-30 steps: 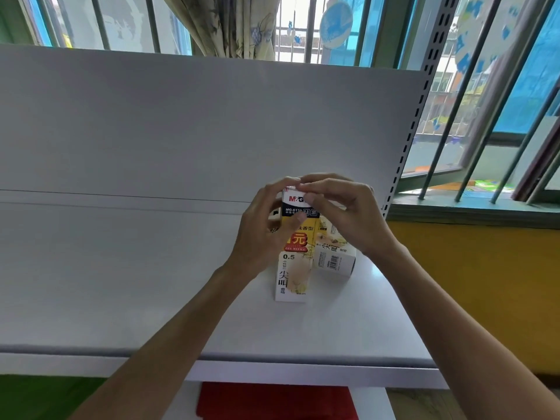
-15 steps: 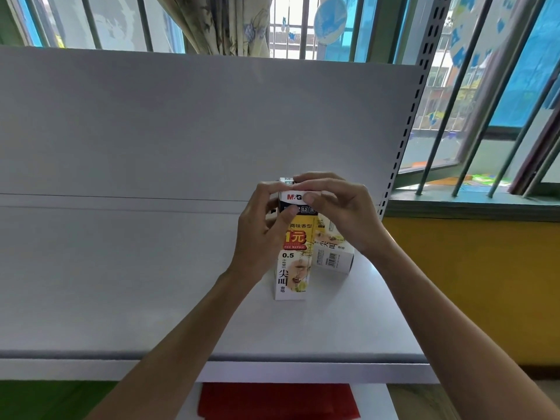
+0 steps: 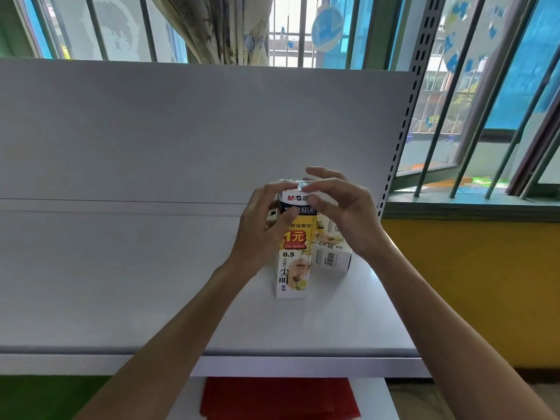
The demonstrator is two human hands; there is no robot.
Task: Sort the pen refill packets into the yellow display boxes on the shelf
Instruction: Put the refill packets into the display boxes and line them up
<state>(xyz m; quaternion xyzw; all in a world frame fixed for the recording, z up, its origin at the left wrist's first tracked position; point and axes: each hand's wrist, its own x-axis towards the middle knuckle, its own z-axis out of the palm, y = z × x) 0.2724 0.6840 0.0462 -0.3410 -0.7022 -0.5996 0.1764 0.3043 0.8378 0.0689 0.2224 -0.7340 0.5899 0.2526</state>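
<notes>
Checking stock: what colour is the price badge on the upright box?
Red badge, yellow text; head view.

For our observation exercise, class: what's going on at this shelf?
A person is handling the top of an upright yellow M&G gel refill box on the white shelf. The left hand grips its upper side; the right hand pinches its top edge. A second box of the same kind stands just behind, to the right. No loose packets are in view.

bright window daylight, sharp centre, warped edges
</notes>
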